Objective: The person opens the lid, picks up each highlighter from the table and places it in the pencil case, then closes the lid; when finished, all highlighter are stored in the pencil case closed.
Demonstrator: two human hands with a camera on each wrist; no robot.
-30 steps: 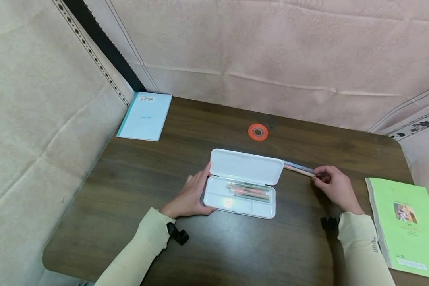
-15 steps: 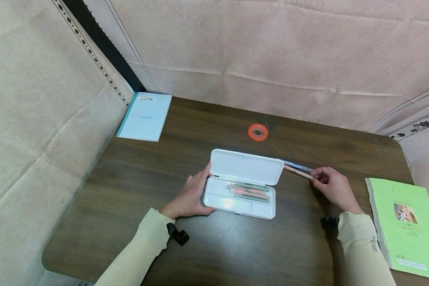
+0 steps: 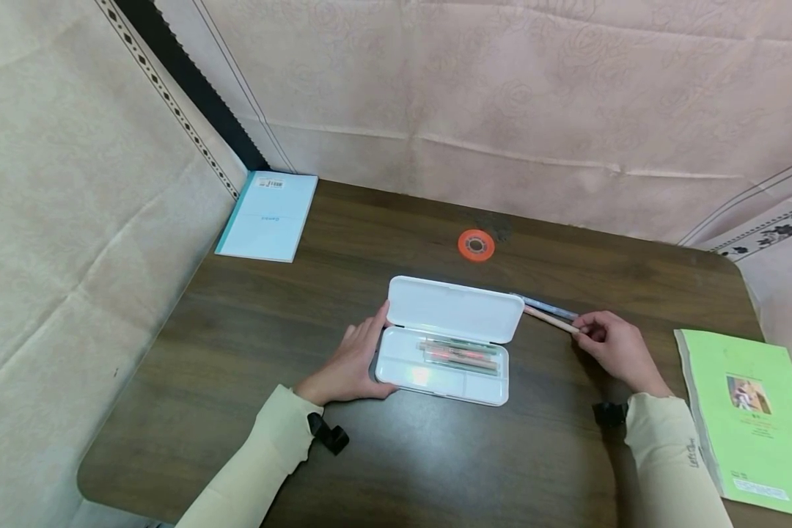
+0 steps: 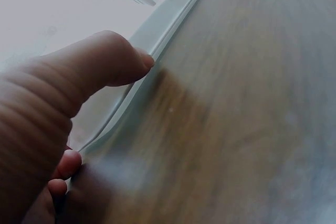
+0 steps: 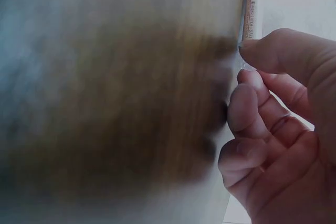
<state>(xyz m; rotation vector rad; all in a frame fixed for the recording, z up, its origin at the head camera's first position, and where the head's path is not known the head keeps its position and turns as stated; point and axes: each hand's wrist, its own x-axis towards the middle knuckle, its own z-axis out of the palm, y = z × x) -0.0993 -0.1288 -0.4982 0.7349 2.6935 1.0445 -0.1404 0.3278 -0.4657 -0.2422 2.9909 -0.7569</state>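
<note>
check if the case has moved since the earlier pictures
No. In the head view, the case shows no shift either way against the orange disc.

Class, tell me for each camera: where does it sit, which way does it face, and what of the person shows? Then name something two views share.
Head: worn on the head, facing forward and down at the table and open white case; left hand, right hand and sleeved forearms show.
Left wrist: on that wrist, looking along the white case's edge; left thumb and fingertips show, plus part of the right hand.
Right wrist: on that wrist, looking at the right hand pinching a pale highlighter.
Shared: head and left wrist both show the white case.
</note>
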